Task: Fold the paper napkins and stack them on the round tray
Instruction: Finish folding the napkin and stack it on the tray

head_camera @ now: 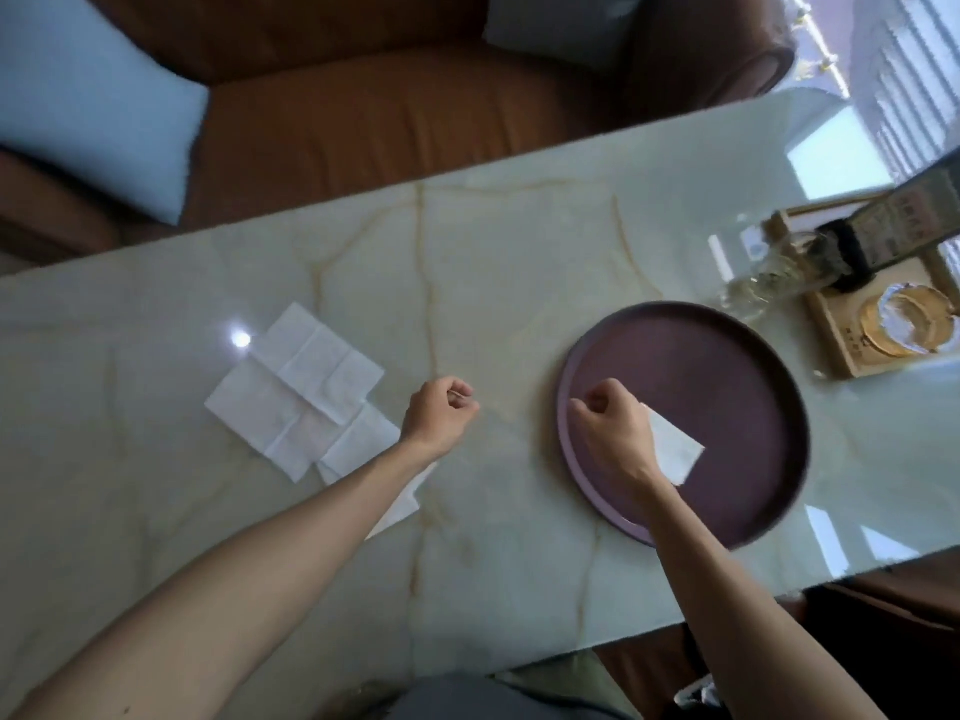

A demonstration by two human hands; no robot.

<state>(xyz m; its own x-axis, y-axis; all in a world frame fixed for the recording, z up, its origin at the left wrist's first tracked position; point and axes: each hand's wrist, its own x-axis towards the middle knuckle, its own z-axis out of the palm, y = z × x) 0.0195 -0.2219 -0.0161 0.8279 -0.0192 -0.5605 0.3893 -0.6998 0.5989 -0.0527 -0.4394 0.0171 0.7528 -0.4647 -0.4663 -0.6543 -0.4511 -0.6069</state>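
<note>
Marble tabletop: right hand, curled, sets folded napkin on round tray; next, left hand, loosely curled and holding nothing, should take unfolded napkins.

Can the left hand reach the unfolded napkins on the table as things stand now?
Probably yes. The left hand is loosely curled, holds nothing and hangs beside the unfolded napkins, with only bare table around it. Its forearm already crosses one napkin's corner.
</note>
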